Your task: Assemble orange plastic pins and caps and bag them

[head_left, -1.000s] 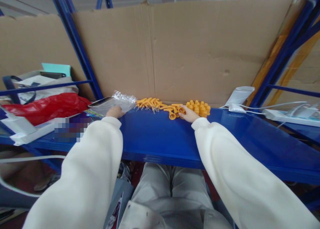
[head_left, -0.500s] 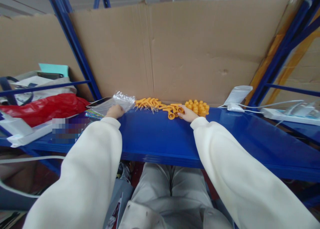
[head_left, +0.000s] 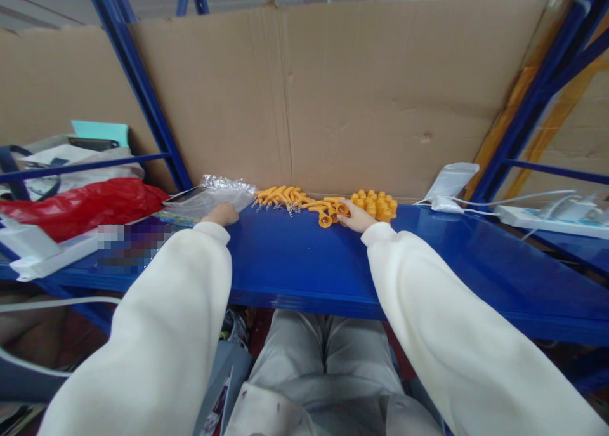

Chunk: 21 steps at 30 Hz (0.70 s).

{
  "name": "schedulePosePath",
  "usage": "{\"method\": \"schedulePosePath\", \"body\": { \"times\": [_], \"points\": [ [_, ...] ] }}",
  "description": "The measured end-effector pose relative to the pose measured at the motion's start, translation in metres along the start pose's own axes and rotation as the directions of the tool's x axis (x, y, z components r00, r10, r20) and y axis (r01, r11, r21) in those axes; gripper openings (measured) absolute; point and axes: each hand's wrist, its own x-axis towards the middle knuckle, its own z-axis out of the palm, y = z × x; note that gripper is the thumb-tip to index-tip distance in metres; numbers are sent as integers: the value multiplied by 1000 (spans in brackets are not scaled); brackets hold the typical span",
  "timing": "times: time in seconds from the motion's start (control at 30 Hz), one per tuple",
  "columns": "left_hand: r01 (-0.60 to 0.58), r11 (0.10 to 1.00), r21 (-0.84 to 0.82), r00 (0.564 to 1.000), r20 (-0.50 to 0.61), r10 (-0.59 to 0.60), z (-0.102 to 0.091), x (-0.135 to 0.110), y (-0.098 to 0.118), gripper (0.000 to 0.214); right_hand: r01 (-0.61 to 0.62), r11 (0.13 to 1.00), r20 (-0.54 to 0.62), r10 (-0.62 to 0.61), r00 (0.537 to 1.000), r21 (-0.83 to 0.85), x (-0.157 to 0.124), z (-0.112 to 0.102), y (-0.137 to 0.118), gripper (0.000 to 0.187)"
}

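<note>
My left hand [head_left: 222, 214] rests on the blue shelf with its fingers curled in, beside the front edge of a clear plastic bag [head_left: 209, 198]; what is inside the fingers is hidden. Further right, my right hand [head_left: 358, 218] pinches an orange ring-ended piece [head_left: 343, 210] at the row's end. More orange ring-ended pieces [head_left: 325, 220] lie just left of it. Several orange stick-like pieces with small metal chains [head_left: 280, 197] spread between the bag and the rings. Behind my right hand stand knobbly orange blocks [head_left: 378, 203], packed together.
The blue shelf [head_left: 295, 258] has a cardboard sheet [head_left: 352, 99] along its back. At the left lie a red plastic bag [head_left: 85, 201] and a white box-like object [head_left: 33, 245]. To the right are a white pouch [head_left: 450, 181], cables and a power strip [head_left: 552, 219].
My left hand has drawn slightly toward me and off the clear bag, which has shifted a little left. My right hand keeps its place at the ring-ended piece.
</note>
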Motion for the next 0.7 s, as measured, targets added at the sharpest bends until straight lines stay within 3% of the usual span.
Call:
{"method": "schedulePosePath", "body": {
  "times": [0.13,0.37,0.5,0.7],
  "points": [
    [-21,1000,-7,985,-173,19,-11,-6,11,47,23,1000,3,-23,1000,14,0,0,0,59],
    [-357,934,0,882,-328,337,-32,-7,38,60,-4,1000,-2,4,1000,12,-2,-2,-4,58],
    [-515,857,-26,810,-343,476,-41,-20,65,58,-10,1000,8,10,1000,4,-4,-2,-8,58],
    [-670,742,-25,724,-247,645,-52,-52,105,63,4,1000,-2,-4,1000,16,-3,-2,-5,57]
  ]
}}
